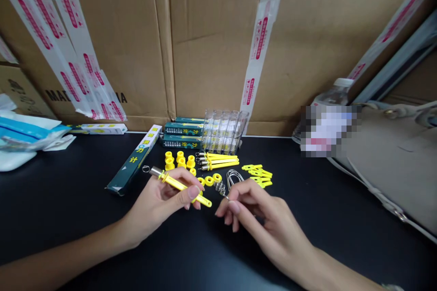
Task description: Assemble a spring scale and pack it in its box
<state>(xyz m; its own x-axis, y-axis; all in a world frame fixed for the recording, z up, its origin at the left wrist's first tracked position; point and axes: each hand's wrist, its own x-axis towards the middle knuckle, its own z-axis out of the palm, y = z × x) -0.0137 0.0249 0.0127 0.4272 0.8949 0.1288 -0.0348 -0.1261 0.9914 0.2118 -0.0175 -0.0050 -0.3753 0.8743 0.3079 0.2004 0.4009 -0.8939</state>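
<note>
My left hand point(167, 200) is closed around a yellow plastic stick point(184, 187) with a metal sleeve and a small wire loop at its upper left end. The stick slants down to the right, its holed tip beyond my thumb. My right hand point(256, 218) pinches a thin metal wire piece point(226, 197) between thumb and forefinger. Coiled metal bits point(219, 187) show just above it; whether they join the held piece, I cannot tell. Behind both hands lie yellow rings point(209, 181), yellow flanged caps point(180, 162), bent metal wires point(235, 176) and flat yellow strips point(261, 173).
Several yellow sticks with metal ends point(220, 160) lie before clear tubes point(225, 132) and stacked green boxes point(182, 141). A long green-and-white box point(134, 159) lies left. At right stand a bottle point(336, 93) and a grey bag point(396, 154). Large cartons point(211, 54) wall the back.
</note>
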